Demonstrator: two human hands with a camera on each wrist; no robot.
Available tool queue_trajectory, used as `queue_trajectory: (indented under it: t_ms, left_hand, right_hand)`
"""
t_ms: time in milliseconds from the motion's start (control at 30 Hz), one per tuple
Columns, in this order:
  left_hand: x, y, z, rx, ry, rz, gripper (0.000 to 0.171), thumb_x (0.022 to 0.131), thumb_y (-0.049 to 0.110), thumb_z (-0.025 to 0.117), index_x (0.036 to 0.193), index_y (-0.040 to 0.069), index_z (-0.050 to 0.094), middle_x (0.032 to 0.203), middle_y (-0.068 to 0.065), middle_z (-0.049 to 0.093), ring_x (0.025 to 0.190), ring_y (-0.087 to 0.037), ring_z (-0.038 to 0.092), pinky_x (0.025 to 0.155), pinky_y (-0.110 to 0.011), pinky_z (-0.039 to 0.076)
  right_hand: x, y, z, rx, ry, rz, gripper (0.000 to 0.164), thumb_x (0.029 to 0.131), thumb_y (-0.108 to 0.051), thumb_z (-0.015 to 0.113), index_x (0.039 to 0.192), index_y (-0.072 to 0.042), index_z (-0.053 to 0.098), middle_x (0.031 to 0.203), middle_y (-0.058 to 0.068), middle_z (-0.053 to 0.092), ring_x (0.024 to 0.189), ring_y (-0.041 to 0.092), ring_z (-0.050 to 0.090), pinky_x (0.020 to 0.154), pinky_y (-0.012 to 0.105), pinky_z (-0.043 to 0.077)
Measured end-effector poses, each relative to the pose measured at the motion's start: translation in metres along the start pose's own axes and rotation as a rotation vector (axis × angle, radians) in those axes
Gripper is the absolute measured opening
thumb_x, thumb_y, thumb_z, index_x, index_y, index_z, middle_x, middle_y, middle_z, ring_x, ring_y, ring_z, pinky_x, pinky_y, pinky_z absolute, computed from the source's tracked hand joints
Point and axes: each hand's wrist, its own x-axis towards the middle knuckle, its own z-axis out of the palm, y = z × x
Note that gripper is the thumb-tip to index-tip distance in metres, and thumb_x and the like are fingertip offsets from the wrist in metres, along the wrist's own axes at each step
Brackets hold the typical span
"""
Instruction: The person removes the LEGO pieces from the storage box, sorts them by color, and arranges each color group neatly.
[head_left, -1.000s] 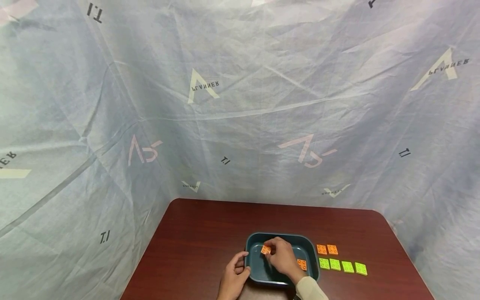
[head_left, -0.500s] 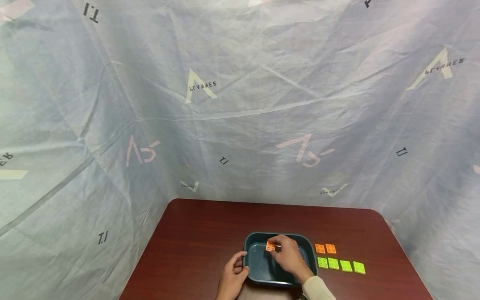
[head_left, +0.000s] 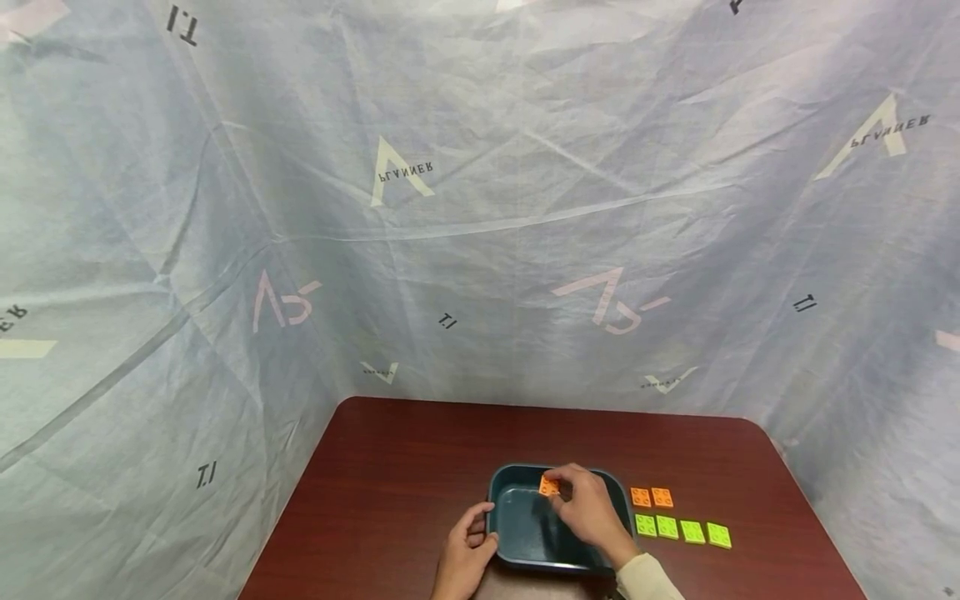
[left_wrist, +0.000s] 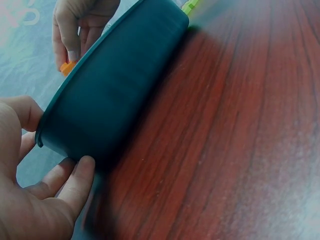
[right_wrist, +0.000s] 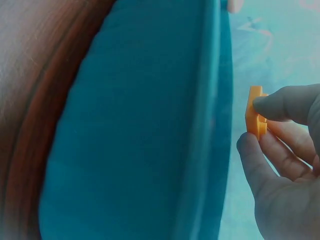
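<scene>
My right hand (head_left: 591, 510) pinches an orange toy brick (head_left: 549, 485) between thumb and fingers, over the back half of a dark teal tray (head_left: 517, 546). In the right wrist view the orange brick (right_wrist: 255, 112) is seen edge-on, thumb and fingertips on it, apart from the tray wall (right_wrist: 135, 130). At the tray's left end, my left hand (head_left: 467, 550) holds the side. The left wrist view shows one finger of the left hand (left_wrist: 30, 190) at the rim and other digits against the outer wall (left_wrist: 115, 85). My right hand and forearm hide part of the tray's inside.
Right of the tray, two orange bricks (head_left: 651, 497) lie side by side on the dark red table (head_left: 420, 467). In front of them is a row of several lime-green bricks (head_left: 679, 530). A pale printed cloth (head_left: 480, 250) hangs behind and beside the table.
My right hand has moved right and slightly back with the orange brick. Another orange brick, seen at the tray's right side earlier, is now hidden by my right arm. My left hand stays put.
</scene>
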Motion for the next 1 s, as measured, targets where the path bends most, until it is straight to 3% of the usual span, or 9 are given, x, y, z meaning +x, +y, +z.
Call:
queue_trajectory:
  t_ms: [300, 533, 1000]
  left_hand:
    - [0.002, -0.002, -0.001, 0.005, -0.006, -0.019, 0.043, 0.085, 0.017, 0.073, 0.126, 0.024, 0.066, 0.108, -0.009, 0.072, 0.084, -0.013, 0.070, 0.071, -0.023, 0.052]
    - [0.003, -0.002, 0.000, -0.006, -0.004, -0.017, 0.043, 0.085, 0.016, 0.073, 0.126, 0.024, 0.066, 0.108, -0.010, 0.072, 0.084, -0.013, 0.070, 0.071, -0.022, 0.052]
    - [0.004, -0.004, 0.000, -0.001, -0.005, -0.029, 0.043, 0.085, 0.017, 0.074, 0.126, 0.026, 0.066, 0.106, -0.007, 0.072, 0.083, -0.011, 0.070, 0.071, -0.023, 0.053]
  right_hand:
    - [-0.004, 0.010, -0.016, -0.045, 0.089, 0.015, 0.037, 0.075, -0.004, 0.083, 0.107, -0.019, 0.075, 0.100, -0.010, 0.068, 0.087, 0.007, 0.067, 0.075, 0.029, 0.058]
    - [-0.007, 0.018, -0.033, -0.030, 0.071, 0.092, 0.036, 0.077, -0.002, 0.081, 0.108, -0.020, 0.074, 0.102, -0.010, 0.067, 0.093, 0.008, 0.066, 0.079, 0.027, 0.057]
    - [-0.015, 0.039, -0.060, -0.058, 0.115, 0.068, 0.037, 0.077, -0.001, 0.081, 0.109, -0.018, 0.074, 0.106, -0.005, 0.069, 0.095, 0.015, 0.070, 0.076, 0.028, 0.058]
